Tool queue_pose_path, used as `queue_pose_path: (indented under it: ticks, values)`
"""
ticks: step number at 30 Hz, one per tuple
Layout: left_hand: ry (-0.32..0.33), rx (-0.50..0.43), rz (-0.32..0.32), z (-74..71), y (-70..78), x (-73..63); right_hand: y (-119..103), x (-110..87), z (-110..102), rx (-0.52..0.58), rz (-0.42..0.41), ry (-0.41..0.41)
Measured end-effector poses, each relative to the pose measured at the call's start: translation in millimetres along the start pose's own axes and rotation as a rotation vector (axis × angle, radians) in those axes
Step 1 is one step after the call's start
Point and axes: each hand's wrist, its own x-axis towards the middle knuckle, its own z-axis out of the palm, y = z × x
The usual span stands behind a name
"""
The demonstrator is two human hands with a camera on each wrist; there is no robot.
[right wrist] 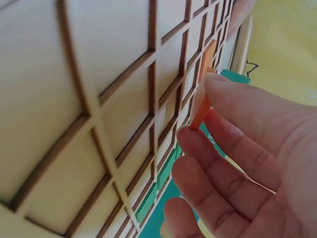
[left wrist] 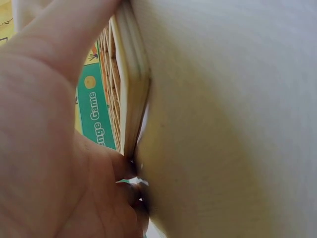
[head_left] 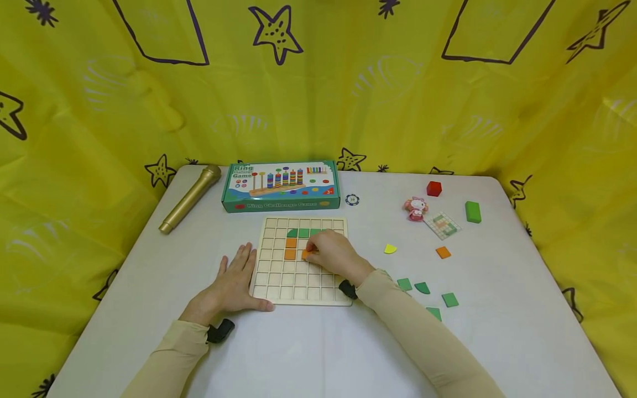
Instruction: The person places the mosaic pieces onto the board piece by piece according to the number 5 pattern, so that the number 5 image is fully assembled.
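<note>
A wooden grid board [head_left: 293, 292] lies on the table, with raised ridges forming square cells. Green tiles [head_left: 304, 233] fill part of an upper row, the leftmost one curved. Below that curved piece sit two orange tiles [head_left: 290, 242] in one column. My right hand [head_left: 334, 255] pinches an orange square tile [right wrist: 200, 111] between thumb and fingertips, over the board's middle; the right wrist view shows this tile tilted against the grid. My left hand [head_left: 231, 288] rests along the board's left edge, fingers extended, thumb at the lower left corner. The right hand hides some cells.
Loose green tiles [head_left: 450, 299], a yellow piece [head_left: 390, 249] and an orange tile [head_left: 443, 252] lie rightward. Near them are a pattern card [head_left: 443, 225], doll [head_left: 415, 209], red block [head_left: 434, 189] and green block [head_left: 473, 212]. Behind stand a game box [head_left: 281, 205], chip [head_left: 352, 199] and gold microphone [head_left: 189, 200].
</note>
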Motion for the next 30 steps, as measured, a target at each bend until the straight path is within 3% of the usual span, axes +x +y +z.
queue_pose_path:
  ticks: [8,19,22,26,30]
  values:
    - [-0.001,-0.017,0.0,-0.5,1.1,-2.0,-5,7.1,3,-0.051,-0.037,-0.002]
    - [0.01,-0.007,0.005,-1.0,1.1,-1.7,-11,11.9,10,-0.255,-0.103,0.031]
    - [0.014,-0.007,0.01,-0.3,0.4,-1.4,-10,9.2,9,-0.214,-0.11,0.014]
    - [0.014,-0.01,0.012,0.5,0.0,-1.1,-2,-2.2,1,-0.065,-0.126,0.003]
    - [0.016,-0.014,0.014,0.3,0.0,-1.3,16,-22.1,-14,0.041,-0.069,0.024]
